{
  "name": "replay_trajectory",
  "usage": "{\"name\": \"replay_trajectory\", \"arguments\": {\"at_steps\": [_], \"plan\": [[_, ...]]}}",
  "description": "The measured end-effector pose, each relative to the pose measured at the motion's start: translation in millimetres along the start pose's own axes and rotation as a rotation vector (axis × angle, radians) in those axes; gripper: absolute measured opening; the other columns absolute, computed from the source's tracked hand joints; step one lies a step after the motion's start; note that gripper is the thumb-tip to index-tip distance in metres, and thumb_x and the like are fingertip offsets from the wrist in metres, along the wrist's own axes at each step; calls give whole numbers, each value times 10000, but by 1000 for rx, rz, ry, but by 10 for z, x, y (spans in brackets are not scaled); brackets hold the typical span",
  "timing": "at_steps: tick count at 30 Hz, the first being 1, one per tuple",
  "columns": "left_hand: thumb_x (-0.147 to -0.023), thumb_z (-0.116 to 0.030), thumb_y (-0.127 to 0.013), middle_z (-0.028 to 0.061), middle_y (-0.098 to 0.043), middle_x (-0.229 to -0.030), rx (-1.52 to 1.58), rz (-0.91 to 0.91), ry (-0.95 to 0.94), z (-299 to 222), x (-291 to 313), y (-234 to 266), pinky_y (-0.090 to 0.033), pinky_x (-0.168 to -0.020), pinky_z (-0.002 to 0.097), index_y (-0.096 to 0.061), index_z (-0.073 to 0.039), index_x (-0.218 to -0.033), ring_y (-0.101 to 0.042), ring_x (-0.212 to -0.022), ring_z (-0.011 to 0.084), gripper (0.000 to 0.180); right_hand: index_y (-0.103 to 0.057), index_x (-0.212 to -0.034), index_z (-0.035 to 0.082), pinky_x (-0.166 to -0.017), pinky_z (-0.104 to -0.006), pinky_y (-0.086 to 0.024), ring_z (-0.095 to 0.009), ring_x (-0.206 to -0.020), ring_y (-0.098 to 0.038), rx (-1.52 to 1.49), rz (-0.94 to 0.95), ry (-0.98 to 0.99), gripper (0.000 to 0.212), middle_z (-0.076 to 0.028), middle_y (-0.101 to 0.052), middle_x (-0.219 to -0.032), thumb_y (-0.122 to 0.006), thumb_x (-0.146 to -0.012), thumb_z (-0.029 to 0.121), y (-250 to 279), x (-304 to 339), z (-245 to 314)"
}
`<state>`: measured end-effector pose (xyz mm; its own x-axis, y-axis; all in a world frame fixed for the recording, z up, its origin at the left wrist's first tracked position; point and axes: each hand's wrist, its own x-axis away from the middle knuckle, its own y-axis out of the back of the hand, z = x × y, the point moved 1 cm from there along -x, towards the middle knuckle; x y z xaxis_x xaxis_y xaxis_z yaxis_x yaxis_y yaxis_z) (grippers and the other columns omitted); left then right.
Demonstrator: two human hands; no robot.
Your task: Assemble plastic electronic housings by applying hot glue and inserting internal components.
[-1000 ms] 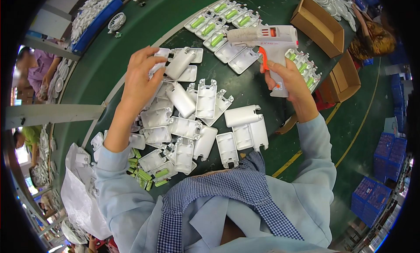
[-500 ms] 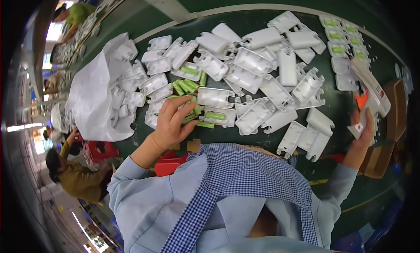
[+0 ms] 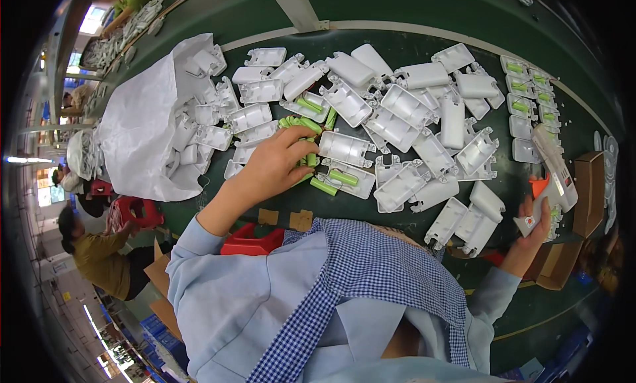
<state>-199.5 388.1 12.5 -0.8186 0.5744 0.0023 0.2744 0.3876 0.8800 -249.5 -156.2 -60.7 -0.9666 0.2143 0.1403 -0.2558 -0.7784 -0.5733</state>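
My left hand point(image 3: 281, 161) reaches over a small heap of green cylindrical battery cells point(image 3: 301, 123), its fingers curled and closed around a cell at the near side of that heap. The fingertips partly hide what they grip. Just right of them lie an open white plastic casing point(image 3: 344, 148) and another casing with a green cell inside point(image 3: 343, 177). A loose green cell point(image 3: 323, 187) rests near the table's front. At the right, my right hand point(image 3: 538, 217) is wrapped round the handle of a white glue gun point(image 3: 558, 171) with an orange trigger.
White casings point(image 3: 404, 128) lie piled over the middle of the green table point(image 3: 371, 37). A white sack point(image 3: 139, 131) spills more at the left. Rows of casings with green cells point(image 3: 520, 107) stand far right, near a cardboard box point(image 3: 588, 194). Co-workers sit at the left.
The view has shifted slightly. My left hand has closed further over the green cells, and one cell near the front now lies more apart. My right hand still holds the glue gun.
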Motion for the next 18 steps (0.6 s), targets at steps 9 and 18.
{"name": "replay_trajectory", "arguments": {"at_steps": [9,18], "plan": [[-782,-32,-659,105,-591,-1016,172,-200,253,179,-228,139,-516,-638,340,-593,-67,-1086,-634,-740,240,313,-349,-1406,35,-503,-209,-355,-68,-567,-365,-69,2,84,497,-173,-501,-1353,-506,-953,169,-78,-20,-88],[-693,-23,-627,159,-530,-1075,-358,-47,246,52,-316,-17,-526,-640,454,-607,-127,-1081,-628,-796,373,402,-455,-1324,3,-442,-233,-336,-75,-478,-384,-140,-39,109,483,-199,-571,-1261,-553,-929,263,-225,27,-204]]}}
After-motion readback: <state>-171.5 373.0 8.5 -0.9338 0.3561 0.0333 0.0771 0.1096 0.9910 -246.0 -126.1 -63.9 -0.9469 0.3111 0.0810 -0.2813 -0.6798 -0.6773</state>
